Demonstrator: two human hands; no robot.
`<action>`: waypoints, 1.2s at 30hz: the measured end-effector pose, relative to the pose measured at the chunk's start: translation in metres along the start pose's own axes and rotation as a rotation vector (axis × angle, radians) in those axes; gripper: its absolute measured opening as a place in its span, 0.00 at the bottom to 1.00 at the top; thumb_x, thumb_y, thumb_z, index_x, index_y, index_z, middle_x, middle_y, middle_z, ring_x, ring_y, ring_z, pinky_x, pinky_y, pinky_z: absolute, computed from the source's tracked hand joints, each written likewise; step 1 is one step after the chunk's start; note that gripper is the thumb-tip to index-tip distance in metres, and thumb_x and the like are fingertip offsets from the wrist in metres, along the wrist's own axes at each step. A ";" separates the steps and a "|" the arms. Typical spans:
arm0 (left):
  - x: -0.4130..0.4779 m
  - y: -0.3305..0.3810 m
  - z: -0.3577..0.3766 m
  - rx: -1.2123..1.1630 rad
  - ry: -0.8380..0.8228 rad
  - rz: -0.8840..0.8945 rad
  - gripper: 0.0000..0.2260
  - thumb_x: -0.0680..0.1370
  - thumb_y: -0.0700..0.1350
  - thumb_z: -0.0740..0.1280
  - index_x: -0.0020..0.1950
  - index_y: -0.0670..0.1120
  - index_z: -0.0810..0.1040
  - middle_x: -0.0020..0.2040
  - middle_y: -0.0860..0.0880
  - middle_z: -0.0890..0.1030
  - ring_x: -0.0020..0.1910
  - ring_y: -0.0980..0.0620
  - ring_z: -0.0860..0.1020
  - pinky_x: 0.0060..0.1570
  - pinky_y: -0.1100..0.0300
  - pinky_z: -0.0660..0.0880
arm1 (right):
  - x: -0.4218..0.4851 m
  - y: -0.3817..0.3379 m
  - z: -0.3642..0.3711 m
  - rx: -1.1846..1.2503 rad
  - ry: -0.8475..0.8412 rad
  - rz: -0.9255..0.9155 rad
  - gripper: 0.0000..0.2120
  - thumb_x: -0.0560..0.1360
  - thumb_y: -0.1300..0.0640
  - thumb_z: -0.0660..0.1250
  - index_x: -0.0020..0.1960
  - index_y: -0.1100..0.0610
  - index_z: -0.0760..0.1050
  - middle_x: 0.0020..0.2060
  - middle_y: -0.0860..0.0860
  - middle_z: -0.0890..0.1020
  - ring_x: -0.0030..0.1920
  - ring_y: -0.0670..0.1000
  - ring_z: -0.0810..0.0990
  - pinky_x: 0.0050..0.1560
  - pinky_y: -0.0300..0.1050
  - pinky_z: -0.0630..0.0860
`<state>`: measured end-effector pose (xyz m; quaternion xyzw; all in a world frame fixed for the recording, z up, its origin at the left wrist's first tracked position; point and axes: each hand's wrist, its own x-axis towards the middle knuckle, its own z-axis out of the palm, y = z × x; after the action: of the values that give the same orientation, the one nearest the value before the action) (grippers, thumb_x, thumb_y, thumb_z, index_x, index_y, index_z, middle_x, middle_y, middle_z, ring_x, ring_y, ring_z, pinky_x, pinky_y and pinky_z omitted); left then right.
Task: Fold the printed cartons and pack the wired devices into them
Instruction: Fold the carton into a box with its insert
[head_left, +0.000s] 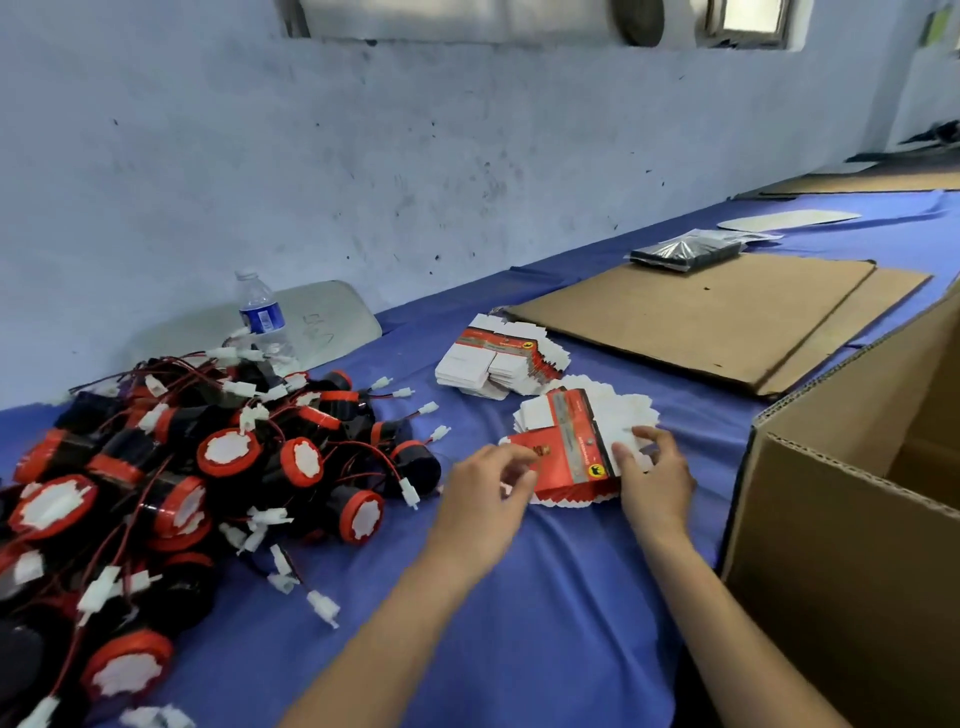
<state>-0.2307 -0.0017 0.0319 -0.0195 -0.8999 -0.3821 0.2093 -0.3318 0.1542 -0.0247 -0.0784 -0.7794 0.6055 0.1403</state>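
Picking was the step in hand: left hand (488, 486) and right hand (655, 467) each closed a grip on the top flat carton (566, 452), held between them over its fanned stack (587, 402). Next, it likely needed lifting free and squaring open. Wired devices (218, 462) lay piled left of the left grip.

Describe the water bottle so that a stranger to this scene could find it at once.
Start where the blue table meets the pale wall. Behind the heap of black and red wired devices stands the water bottle, upright before a pale curved panel. Unlike its neighbours it is clear, with white cap and blue label.
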 end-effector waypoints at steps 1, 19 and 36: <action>0.023 0.006 0.009 0.028 -0.015 -0.010 0.09 0.77 0.37 0.66 0.56 0.43 0.82 0.50 0.48 0.83 0.46 0.56 0.79 0.47 0.73 0.72 | -0.001 0.000 0.001 -0.004 -0.008 -0.010 0.13 0.77 0.54 0.67 0.61 0.53 0.74 0.54 0.55 0.79 0.58 0.59 0.74 0.52 0.47 0.69; 0.167 0.015 0.089 0.487 -0.346 -0.033 0.09 0.80 0.45 0.63 0.51 0.39 0.77 0.54 0.40 0.80 0.55 0.42 0.76 0.50 0.54 0.72 | -0.002 -0.005 -0.003 -0.032 -0.022 -0.099 0.12 0.81 0.59 0.56 0.62 0.49 0.70 0.44 0.50 0.79 0.45 0.53 0.78 0.44 0.49 0.73; 0.183 0.040 0.109 -0.182 -0.252 -0.363 0.05 0.79 0.40 0.61 0.52 0.46 0.67 0.53 0.41 0.80 0.39 0.45 0.74 0.35 0.56 0.68 | -0.007 -0.006 -0.003 -0.029 -0.056 -0.105 0.11 0.81 0.60 0.55 0.61 0.48 0.66 0.41 0.54 0.80 0.43 0.55 0.78 0.41 0.51 0.73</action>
<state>-0.4288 0.0795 0.0628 0.0762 -0.8696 -0.4875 0.0208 -0.3241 0.1535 -0.0191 -0.0225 -0.7948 0.5879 0.1488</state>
